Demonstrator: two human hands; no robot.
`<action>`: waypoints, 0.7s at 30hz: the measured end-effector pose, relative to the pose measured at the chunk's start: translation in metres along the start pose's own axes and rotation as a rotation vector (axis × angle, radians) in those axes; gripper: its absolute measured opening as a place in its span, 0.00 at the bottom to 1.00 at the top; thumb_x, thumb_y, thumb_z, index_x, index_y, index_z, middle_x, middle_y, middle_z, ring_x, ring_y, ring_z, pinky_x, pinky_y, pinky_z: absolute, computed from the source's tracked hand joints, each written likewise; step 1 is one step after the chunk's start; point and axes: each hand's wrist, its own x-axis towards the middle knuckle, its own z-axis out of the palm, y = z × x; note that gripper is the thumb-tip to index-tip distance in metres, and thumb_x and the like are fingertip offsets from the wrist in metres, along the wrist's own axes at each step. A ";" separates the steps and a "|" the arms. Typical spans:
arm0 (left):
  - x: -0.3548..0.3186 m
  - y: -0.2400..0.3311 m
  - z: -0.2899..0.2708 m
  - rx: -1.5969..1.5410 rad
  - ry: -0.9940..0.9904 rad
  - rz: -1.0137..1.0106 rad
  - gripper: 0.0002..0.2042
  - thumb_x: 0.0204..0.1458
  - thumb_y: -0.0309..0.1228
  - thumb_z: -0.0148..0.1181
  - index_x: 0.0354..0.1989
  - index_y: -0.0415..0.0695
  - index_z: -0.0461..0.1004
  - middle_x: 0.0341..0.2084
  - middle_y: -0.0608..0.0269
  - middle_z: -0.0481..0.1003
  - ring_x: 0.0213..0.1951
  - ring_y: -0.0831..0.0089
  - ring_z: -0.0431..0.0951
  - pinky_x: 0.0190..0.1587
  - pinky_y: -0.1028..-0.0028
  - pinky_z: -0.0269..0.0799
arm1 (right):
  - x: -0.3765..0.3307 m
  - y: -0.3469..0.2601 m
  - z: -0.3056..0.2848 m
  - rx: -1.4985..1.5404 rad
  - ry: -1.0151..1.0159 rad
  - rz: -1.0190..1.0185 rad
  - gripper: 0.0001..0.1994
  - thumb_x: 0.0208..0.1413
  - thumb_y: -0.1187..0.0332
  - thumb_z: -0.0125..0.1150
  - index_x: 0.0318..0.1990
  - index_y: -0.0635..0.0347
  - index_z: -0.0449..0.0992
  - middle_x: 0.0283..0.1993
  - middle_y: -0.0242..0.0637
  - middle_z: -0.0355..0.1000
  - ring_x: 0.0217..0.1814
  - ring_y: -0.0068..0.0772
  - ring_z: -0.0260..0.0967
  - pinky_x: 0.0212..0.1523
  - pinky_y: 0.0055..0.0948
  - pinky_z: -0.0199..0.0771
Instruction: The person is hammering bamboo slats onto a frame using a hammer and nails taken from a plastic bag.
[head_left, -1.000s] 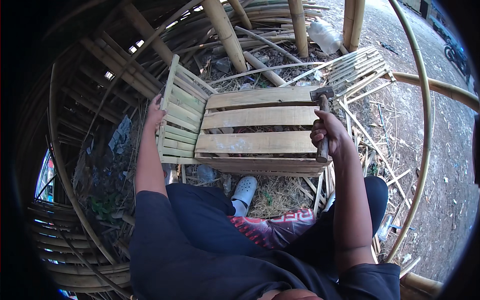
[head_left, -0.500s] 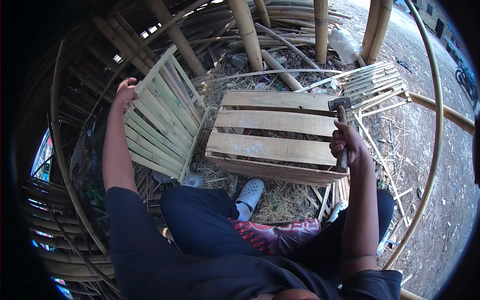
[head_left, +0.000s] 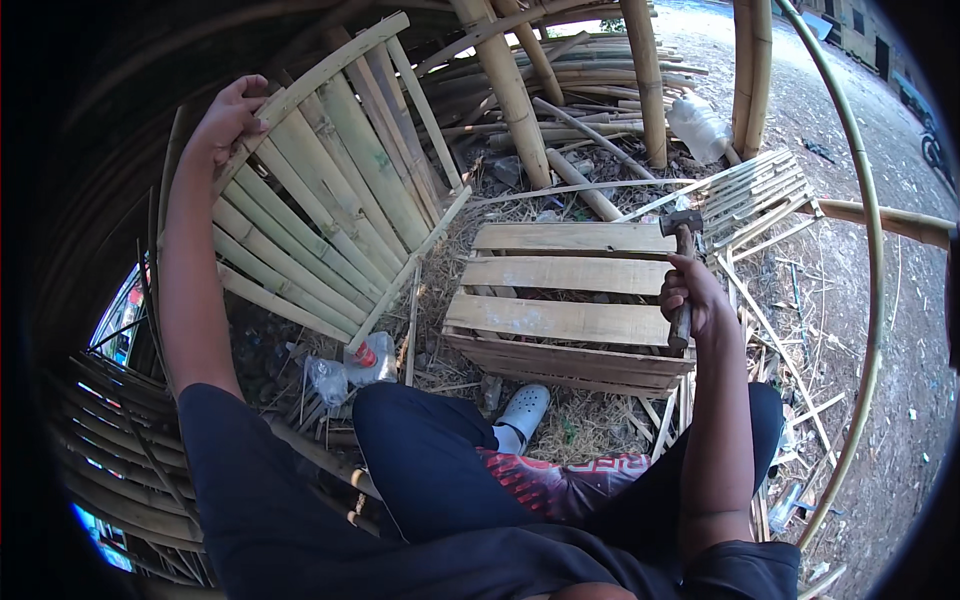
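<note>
My left hand (head_left: 228, 122) grips the far left rail of a slatted bamboo panel (head_left: 330, 185), its fingers curled over the edge. The panel is tilted up, left of a wooden slatted crate (head_left: 560, 274). In my right hand (head_left: 695, 295) is a hammer (head_left: 682, 230), held by its wooden handle with the dark metal head upward. The hammer is over the crate's right end. Wide gaps separate the pale boards on the crate's top. Part of the left hand's grip is hidden behind the rail.
Another slatted panel (head_left: 755, 195) lies beyond the crate at the right. Bamboo posts (head_left: 645, 85) and a pile of bamboo poles (head_left: 590, 80) stand farther back. A translucent plastic jug (head_left: 700, 128) rests by the posts. Plastic bags (head_left: 370, 360) and straw litter the ground. A curved bamboo pole (head_left: 868, 250) arches at the right.
My left hand has raised the bamboo panel, baring the plastic bags below it. My right hand still holds the hammer over the crate. The view has shifted somewhat.
</note>
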 end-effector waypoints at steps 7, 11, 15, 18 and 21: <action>-0.010 0.060 0.050 -0.196 -0.221 0.149 0.33 0.39 0.06 0.52 0.58 0.38 0.62 0.50 0.47 0.77 0.46 0.64 0.80 0.50 0.70 0.79 | -0.018 -0.011 -0.028 0.006 -0.110 -0.090 0.09 0.66 0.66 0.50 0.41 0.52 0.55 0.21 0.22 0.52 0.15 0.14 0.48 0.11 0.16 0.52; 0.001 0.061 0.116 -0.242 -0.333 0.202 0.32 0.37 0.05 0.55 0.56 0.38 0.65 0.46 0.51 0.79 0.44 0.68 0.81 0.48 0.72 0.79 | -0.029 -0.016 -0.038 0.039 -0.081 -0.111 0.08 0.66 0.65 0.49 0.39 0.53 0.57 0.21 0.22 0.52 0.15 0.14 0.47 0.11 0.17 0.52; 0.004 0.066 0.199 -0.257 -0.478 0.227 0.31 0.36 0.06 0.57 0.55 0.38 0.67 0.47 0.53 0.79 0.43 0.72 0.80 0.46 0.73 0.78 | -0.055 -0.028 -0.043 0.010 0.021 -0.159 0.18 0.67 0.61 0.50 0.24 0.48 0.54 0.16 0.18 0.46 0.13 0.12 0.44 0.10 0.15 0.50; 0.010 0.076 0.233 -0.274 -0.539 0.258 0.32 0.37 0.07 0.58 0.57 0.40 0.69 0.49 0.53 0.79 0.42 0.74 0.79 0.45 0.75 0.77 | -0.068 -0.040 -0.053 0.033 0.033 -0.185 0.18 0.67 0.61 0.50 0.24 0.47 0.54 0.15 0.18 0.47 0.13 0.12 0.44 0.10 0.15 0.50; 0.006 0.096 0.240 -0.188 -0.674 0.328 0.32 0.40 0.13 0.61 0.60 0.43 0.70 0.50 0.57 0.77 0.46 0.76 0.77 0.52 0.77 0.74 | -0.067 -0.047 -0.069 0.085 0.000 -0.144 0.19 0.67 0.60 0.49 0.23 0.46 0.54 0.15 0.18 0.49 0.12 0.12 0.46 0.09 0.16 0.51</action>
